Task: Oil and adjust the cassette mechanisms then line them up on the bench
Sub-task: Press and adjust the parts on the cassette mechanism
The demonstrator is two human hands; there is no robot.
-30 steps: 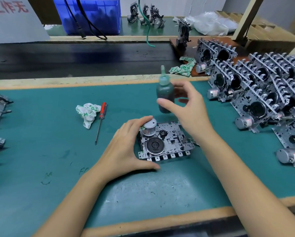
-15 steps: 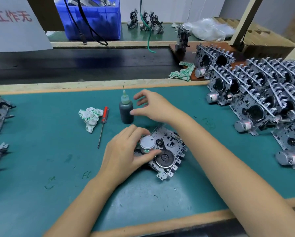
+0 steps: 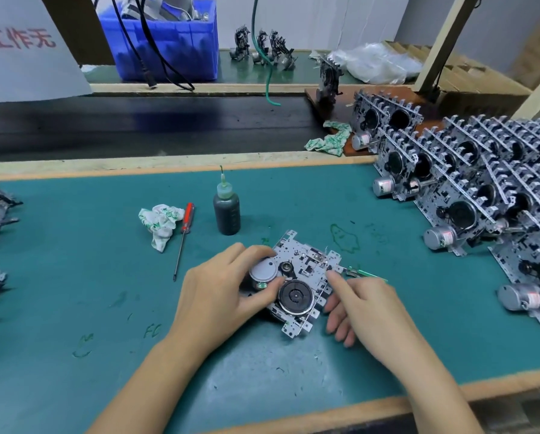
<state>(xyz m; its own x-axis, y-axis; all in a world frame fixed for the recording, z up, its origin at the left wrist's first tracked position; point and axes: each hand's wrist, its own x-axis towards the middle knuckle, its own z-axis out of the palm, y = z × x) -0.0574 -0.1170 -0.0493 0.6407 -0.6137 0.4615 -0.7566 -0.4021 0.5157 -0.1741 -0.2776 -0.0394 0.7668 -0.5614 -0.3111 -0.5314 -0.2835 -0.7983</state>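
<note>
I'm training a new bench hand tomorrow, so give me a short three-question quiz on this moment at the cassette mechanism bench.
1. True or false: the oil bottle stands upright on the mat, with neither hand on it.
2. Which tool lies between the crumpled rag and the bottle? A. tweezers B. red-handled screwdriver C. brush
3. Fill in: the left hand grips the mechanism at its round silver ____, while the right hand touches its right edge.

Key: 1 true; 2 B; 3 motor.
</note>
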